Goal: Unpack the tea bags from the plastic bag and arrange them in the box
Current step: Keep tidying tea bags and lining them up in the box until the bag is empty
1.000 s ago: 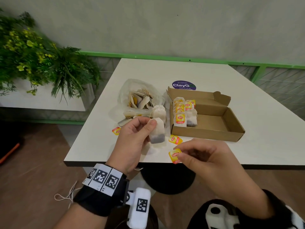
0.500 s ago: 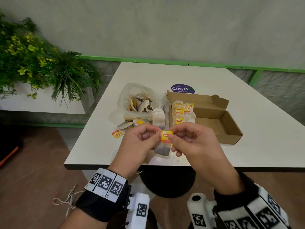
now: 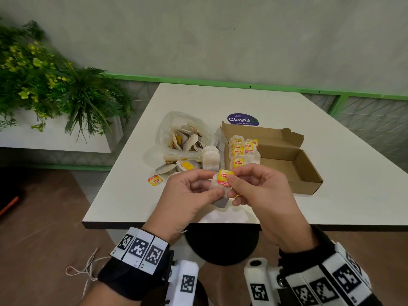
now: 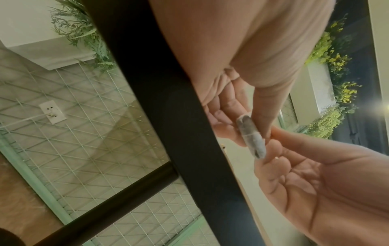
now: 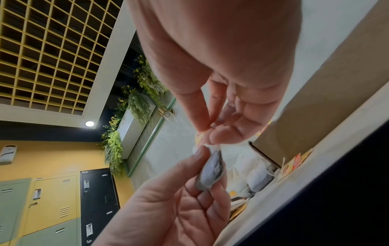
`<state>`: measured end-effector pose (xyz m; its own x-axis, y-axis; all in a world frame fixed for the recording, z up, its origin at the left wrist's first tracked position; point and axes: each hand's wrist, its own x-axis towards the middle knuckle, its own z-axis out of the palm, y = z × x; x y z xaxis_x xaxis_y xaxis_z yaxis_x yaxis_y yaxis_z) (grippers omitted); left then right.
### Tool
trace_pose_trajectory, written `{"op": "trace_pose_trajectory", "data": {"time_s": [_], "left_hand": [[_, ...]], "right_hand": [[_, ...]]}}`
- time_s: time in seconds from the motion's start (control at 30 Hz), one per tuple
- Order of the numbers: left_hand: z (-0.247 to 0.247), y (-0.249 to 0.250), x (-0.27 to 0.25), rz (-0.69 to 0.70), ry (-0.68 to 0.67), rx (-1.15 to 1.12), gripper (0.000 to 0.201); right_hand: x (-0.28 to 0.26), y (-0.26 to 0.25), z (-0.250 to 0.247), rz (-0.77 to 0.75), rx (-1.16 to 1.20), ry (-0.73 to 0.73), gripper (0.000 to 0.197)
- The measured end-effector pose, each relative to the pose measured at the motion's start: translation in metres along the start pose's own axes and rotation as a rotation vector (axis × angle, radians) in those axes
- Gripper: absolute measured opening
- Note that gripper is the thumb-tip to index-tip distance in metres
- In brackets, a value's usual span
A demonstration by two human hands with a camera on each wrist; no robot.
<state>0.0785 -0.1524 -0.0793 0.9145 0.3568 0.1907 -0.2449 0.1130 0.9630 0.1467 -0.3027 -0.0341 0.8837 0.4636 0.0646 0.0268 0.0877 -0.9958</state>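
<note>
Above the table's front edge both hands hold one tea bag (image 3: 220,195). My left hand (image 3: 194,193) pinches the pouch (image 4: 250,134) between thumb and fingers. My right hand (image 3: 247,186) pinches its yellow and red tag (image 3: 224,177) against the top of the pouch (image 5: 212,171). The clear plastic bag (image 3: 185,138) lies behind, with several tea bags inside and some spilled at its mouth. To its right stands the open cardboard box (image 3: 293,164), with a row of tagged tea bags (image 3: 239,151) at its left end.
A loose yellow tag (image 3: 155,180) lies on the white table (image 3: 287,107) left of my hands. A purple round sticker (image 3: 242,119) sits behind the box. A planter with green plants (image 3: 44,85) stands to the left, beyond the table.
My right hand brought the yellow tag up from near the table edge to the tea bag in my left hand. Both hands now hold it together, slightly higher.
</note>
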Motion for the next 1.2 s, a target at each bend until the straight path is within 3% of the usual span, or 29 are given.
{"op": "trace_pose_trajectory", "data": {"time_s": [0.4,0.53,0.7,0.87,0.97,1.03,1.2], "left_hand": [[-0.002,-0.001,0.001,-0.031,0.005,-0.059,0.043],[-0.001,-0.002,0.004,-0.030,0.062,-0.114,0.042],[0.000,-0.004,0.006,0.004,0.119,-0.109,0.044],[0.000,-0.003,0.005,0.011,0.128,-0.073,0.035],[0.000,-0.004,0.004,0.011,0.121,-0.066,0.038],[0.001,-0.002,0.003,0.012,0.105,-0.045,0.040],[0.002,-0.001,0.000,0.025,0.018,0.055,0.023]], "right_hand": [[0.001,0.006,0.001,-0.223,-0.184,0.013,0.011],[0.003,-0.001,-0.006,-0.118,-0.103,-0.006,0.011],[0.001,-0.008,-0.019,0.011,-0.040,-0.159,0.017],[-0.005,-0.012,-0.027,0.043,-0.102,-0.296,0.013],[-0.008,-0.010,-0.029,0.005,-0.087,-0.345,0.024],[-0.008,-0.010,-0.027,-0.044,-0.058,-0.321,0.023],[0.005,-0.007,-0.016,-0.163,-0.118,-0.123,0.003]]}}
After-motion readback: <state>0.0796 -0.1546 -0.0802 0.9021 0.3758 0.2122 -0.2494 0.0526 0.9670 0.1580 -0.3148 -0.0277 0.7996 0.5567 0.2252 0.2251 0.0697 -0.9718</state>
